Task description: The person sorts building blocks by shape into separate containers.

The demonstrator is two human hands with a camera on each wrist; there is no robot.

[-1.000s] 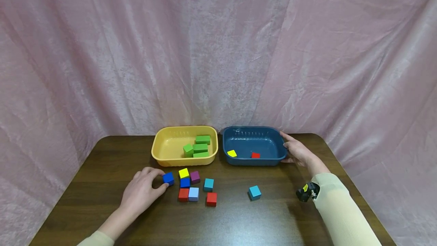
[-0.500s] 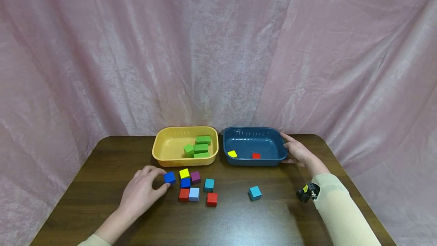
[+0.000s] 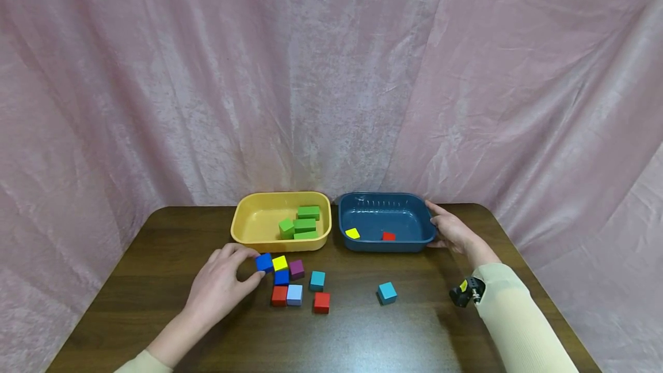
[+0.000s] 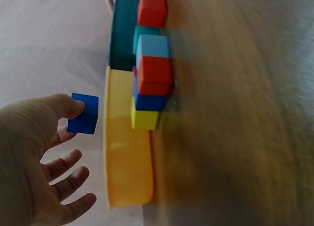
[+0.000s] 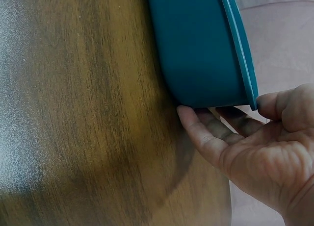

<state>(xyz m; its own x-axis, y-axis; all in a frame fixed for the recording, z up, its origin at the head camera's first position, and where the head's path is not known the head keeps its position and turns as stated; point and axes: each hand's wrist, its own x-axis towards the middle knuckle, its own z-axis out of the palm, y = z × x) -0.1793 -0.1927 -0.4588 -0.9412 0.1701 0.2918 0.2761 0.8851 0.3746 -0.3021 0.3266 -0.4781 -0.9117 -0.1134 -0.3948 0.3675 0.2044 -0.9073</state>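
My left hand [image 3: 220, 281] pinches a blue cube [image 3: 264, 263] between thumb and index finger, just left of a yellow cube [image 3: 279, 263]. The left wrist view shows that held cube [image 4: 83, 113] raised, the other fingers of the hand [image 4: 37, 160] spread loosely. With its fingertips, my right hand [image 3: 456, 233] touches the right end of the dark blue basket [image 3: 385, 246]. In the right wrist view the hand [image 5: 260, 147] has its fingers against the outer wall of the basket [image 5: 201, 54], thumb at the rim.
Near the left hand stand another blue cube [image 3: 281, 277], a purple cube [image 3: 297, 269], red cubes [image 3: 322, 303] and a light blue cube [image 3: 294, 295]. Teal cubes [image 3: 387, 292] lie rightward. Green blocks [image 3: 304, 225] sit in the yellow basket [image 3: 248, 243]; a pink curtain [image 3: 331, 73] hangs behind.
My left hand, pinching the blue cube, has moved slightly right and away from me, closer to the yellow cube. The right hand has stayed against the dark blue basket.
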